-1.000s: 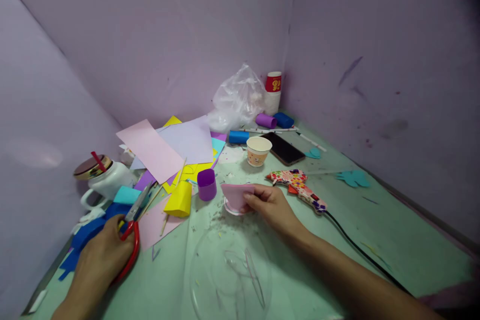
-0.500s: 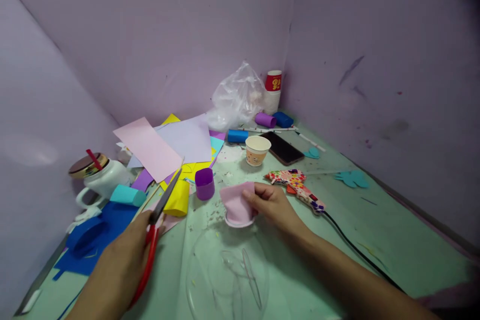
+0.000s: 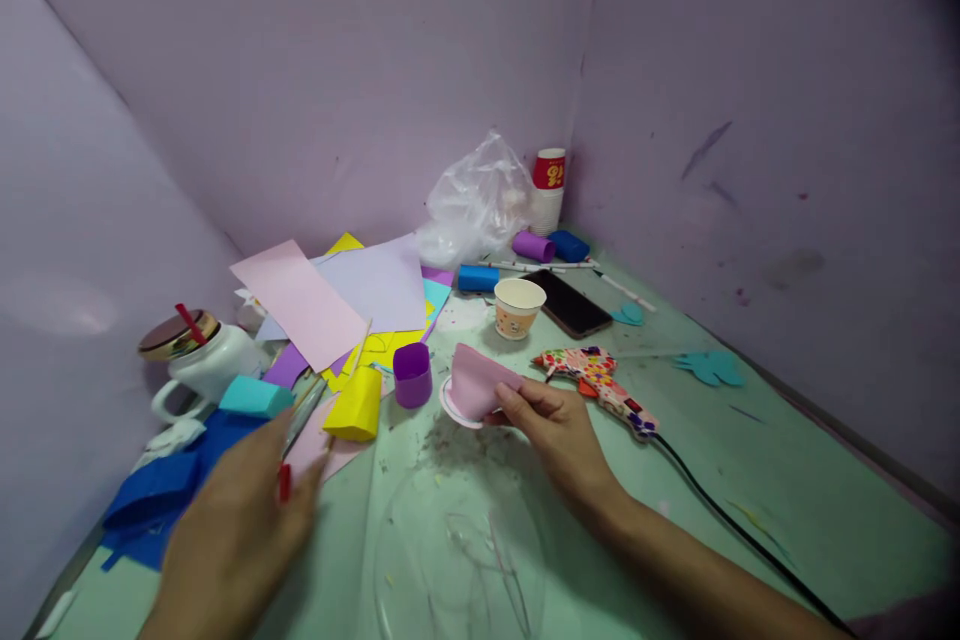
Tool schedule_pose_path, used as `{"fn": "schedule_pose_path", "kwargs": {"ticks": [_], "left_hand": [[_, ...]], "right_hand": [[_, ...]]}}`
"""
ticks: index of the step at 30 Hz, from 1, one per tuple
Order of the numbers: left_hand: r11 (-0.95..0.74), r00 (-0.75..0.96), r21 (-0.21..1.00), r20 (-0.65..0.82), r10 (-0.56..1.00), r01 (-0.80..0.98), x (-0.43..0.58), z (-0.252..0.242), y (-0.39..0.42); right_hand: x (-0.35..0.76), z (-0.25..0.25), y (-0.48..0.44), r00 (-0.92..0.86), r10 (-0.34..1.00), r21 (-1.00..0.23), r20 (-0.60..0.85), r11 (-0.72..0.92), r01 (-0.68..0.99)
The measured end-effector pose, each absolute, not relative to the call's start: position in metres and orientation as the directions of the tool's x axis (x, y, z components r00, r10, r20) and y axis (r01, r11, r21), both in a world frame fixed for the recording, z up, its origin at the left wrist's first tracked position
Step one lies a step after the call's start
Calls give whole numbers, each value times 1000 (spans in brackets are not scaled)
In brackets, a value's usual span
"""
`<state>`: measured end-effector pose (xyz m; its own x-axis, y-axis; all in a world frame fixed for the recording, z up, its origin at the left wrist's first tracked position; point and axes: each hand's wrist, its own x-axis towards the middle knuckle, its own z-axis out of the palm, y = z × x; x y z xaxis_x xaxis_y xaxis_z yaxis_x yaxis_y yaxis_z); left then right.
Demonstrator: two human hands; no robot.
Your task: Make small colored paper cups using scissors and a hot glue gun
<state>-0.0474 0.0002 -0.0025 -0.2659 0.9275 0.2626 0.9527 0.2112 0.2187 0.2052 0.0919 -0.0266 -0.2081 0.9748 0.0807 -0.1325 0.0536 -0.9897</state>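
My right hand [image 3: 551, 425] pinches a curved piece of pink paper [image 3: 480, 382] between thumb and fingers. At the paper's lower edge is a white rounded rim [image 3: 459, 412]; whether it belongs to a paper cup I cannot tell. My left hand [image 3: 236, 515], blurred by motion, is around a pair of scissors [image 3: 302, 412]; the blades and a bit of red handle show between thumb and fingers, and the rest is hidden. Close to the scissors stands a yellow paper tube [image 3: 356, 407]. A purple paper tube [image 3: 412, 378] stands left of the pink piece.
Coloured paper sheets [image 3: 375, 285] and a white lidded mug [image 3: 217, 365] lie at left. A small paper cup [image 3: 517, 310], a phone [image 3: 570, 303] and a flowered glue gun [image 3: 596, 380] with a black cord are at right. A clear round plate [image 3: 405, 560] lies in front.
My right hand has lifted and tilted the pink piece, its white rim now turned to the left. My left hand has shifted, and the scissors sit lower, mostly hidden behind it.
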Motion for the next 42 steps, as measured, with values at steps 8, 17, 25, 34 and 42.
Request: {"fn": "schedule_pose_path", "kwargs": {"ticks": [8, 17, 25, 34, 42], "left_hand": [[-187, 24, 684, 241, 970, 705, 60, -12, 48], [-241, 101, 766, 227, 969, 596, 46, -14, 40], [-211, 84, 759, 203, 976, 616, 50, -8, 42], [-263, 218, 756, 161, 962, 599, 44, -7, 44], [-218, 235, 787, 95, 967, 577, 44, -7, 43]], "right_hand": [[206, -17, 80, -468, 863, -981, 188, 139, -137], [219, -15, 95, -548, 681, -836, 485, 544, -64], [226, -15, 99, -504, 538, -613, 675, 790, 22], [226, -17, 101, -487, 445, -495, 751, 868, 30], [224, -18, 103, -431, 410, -459, 804, 888, -10]]}}
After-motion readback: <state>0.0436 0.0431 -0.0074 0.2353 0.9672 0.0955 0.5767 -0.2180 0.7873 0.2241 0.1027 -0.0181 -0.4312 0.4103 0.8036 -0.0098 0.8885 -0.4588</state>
